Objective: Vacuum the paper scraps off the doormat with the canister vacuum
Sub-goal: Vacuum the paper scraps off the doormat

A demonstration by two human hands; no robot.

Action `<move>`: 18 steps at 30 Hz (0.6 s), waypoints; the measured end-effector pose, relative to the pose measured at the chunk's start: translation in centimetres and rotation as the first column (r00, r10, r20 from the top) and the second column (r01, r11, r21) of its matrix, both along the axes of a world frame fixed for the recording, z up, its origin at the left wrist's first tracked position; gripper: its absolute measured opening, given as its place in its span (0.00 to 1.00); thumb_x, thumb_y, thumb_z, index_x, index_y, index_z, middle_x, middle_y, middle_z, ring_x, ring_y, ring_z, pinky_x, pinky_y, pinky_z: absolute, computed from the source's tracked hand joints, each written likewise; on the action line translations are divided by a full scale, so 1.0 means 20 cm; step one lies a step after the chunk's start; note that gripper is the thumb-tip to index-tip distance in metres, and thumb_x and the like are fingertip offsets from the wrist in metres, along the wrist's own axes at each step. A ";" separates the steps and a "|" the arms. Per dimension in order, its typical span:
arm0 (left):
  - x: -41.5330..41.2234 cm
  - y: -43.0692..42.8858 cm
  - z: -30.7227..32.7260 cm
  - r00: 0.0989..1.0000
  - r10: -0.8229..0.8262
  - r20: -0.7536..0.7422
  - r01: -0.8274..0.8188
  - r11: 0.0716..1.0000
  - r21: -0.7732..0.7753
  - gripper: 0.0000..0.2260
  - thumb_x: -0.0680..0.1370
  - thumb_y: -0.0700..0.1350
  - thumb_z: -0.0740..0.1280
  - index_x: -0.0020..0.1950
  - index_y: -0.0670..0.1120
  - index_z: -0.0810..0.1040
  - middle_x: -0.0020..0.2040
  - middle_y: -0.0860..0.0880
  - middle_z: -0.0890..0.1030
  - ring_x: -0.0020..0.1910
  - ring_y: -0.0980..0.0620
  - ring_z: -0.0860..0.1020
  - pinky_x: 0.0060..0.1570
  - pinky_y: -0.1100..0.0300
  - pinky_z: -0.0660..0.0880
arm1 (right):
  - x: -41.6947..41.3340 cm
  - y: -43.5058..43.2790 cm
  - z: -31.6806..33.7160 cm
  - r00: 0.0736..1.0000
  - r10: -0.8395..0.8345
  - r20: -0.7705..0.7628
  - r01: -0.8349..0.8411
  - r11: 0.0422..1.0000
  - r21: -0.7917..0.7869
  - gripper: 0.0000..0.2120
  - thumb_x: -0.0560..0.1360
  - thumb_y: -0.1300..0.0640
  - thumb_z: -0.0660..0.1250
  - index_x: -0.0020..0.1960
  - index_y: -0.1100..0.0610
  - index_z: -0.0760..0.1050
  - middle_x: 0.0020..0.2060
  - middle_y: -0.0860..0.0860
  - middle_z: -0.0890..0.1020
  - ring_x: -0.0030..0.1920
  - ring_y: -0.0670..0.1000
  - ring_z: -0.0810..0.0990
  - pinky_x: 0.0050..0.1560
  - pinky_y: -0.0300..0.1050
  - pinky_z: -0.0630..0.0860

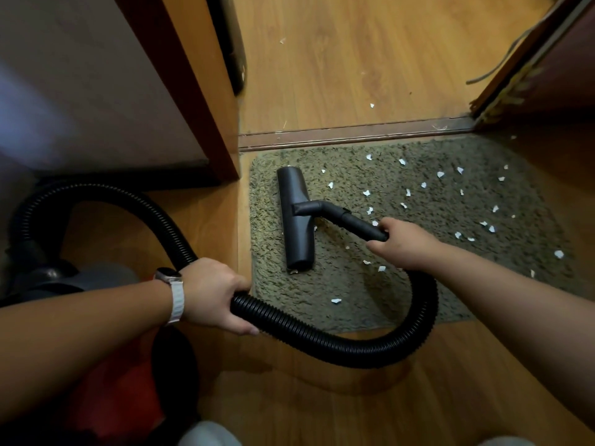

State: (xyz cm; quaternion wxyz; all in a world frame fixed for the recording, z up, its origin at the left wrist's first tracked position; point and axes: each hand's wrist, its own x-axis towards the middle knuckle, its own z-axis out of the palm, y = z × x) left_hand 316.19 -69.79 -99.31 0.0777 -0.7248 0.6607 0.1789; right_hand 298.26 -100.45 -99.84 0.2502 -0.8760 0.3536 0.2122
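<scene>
White paper scraps (440, 174) dotting shaggy doormat (354, 284)

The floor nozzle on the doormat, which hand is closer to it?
Right. The right hand grips the rigid tube just behind the floor nozzle, over the doormat. The left hand holds the ribbed hose farther back, off the mat's near-left corner.

1. The canister vacuum (58, 278) sits in shadow behind the left forearm, its shape unclear.
2. The hose (322, 336) passes out of sight inside both hands: left hand (209, 296), right hand (405, 243).
3. The floor nozzle (294, 217) hides the doormat (402, 294) pile beneath it.
</scene>
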 end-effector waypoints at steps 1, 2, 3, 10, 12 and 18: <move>0.01 0.00 0.00 1.000 0.001 0.006 -0.001 1.000 0.000 0.37 0.59 0.84 0.44 0.36 0.52 0.68 0.32 0.54 0.77 0.33 0.55 0.77 0.35 0.58 0.75 | 0.00 0.01 -0.01 1.000 0.017 0.002 -0.017 0.999 -0.030 0.10 0.74 0.46 0.67 0.48 0.51 0.72 0.38 0.49 0.79 0.38 0.51 0.79 0.37 0.45 0.73; 0.01 0.00 0.00 1.000 0.003 0.010 -0.003 1.000 0.005 0.37 0.60 0.84 0.45 0.36 0.52 0.68 0.32 0.54 0.77 0.33 0.55 0.77 0.35 0.58 0.75 | -0.01 0.01 -0.01 1.000 0.029 0.010 -0.029 0.998 -0.051 0.10 0.74 0.46 0.67 0.48 0.50 0.71 0.38 0.49 0.79 0.39 0.52 0.79 0.37 0.45 0.72; 0.02 0.00 0.00 1.000 0.006 0.012 -0.006 1.000 0.009 0.37 0.60 0.84 0.46 0.36 0.52 0.69 0.32 0.54 0.76 0.33 0.55 0.77 0.35 0.58 0.75 | -0.02 0.02 -0.02 0.999 0.032 0.025 -0.030 0.998 -0.061 0.09 0.73 0.47 0.68 0.47 0.50 0.71 0.38 0.49 0.79 0.39 0.52 0.79 0.37 0.45 0.73; 0.04 -0.02 0.00 1.000 0.020 0.012 -0.020 0.999 -0.034 0.36 0.58 0.84 0.40 0.33 0.52 0.63 0.32 0.54 0.76 0.32 0.55 0.77 0.33 0.59 0.73 | -0.06 0.02 -0.06 0.996 0.045 0.077 -0.038 0.996 -0.082 0.09 0.72 0.48 0.68 0.51 0.48 0.76 0.38 0.49 0.80 0.40 0.53 0.80 0.40 0.46 0.76; 0.04 -0.02 -0.01 1.000 0.025 0.008 -0.024 0.998 -0.056 0.36 0.58 0.84 0.40 0.33 0.52 0.64 0.31 0.54 0.76 0.32 0.55 0.77 0.32 0.59 0.73 | -0.06 0.02 -0.07 0.995 0.075 0.070 -0.069 0.994 -0.090 0.09 0.72 0.48 0.68 0.52 0.47 0.75 0.38 0.49 0.80 0.40 0.54 0.80 0.38 0.45 0.74; 0.06 -0.02 -0.02 0.997 0.079 -0.011 -0.079 0.988 -0.135 0.39 0.59 0.85 0.41 0.34 0.52 0.69 0.30 0.54 0.75 0.30 0.55 0.76 0.32 0.56 0.76 | -0.06 -0.02 -0.10 0.994 -0.018 0.107 0.030 0.992 -0.119 0.06 0.73 0.48 0.68 0.46 0.48 0.73 0.35 0.48 0.78 0.40 0.55 0.79 0.36 0.45 0.71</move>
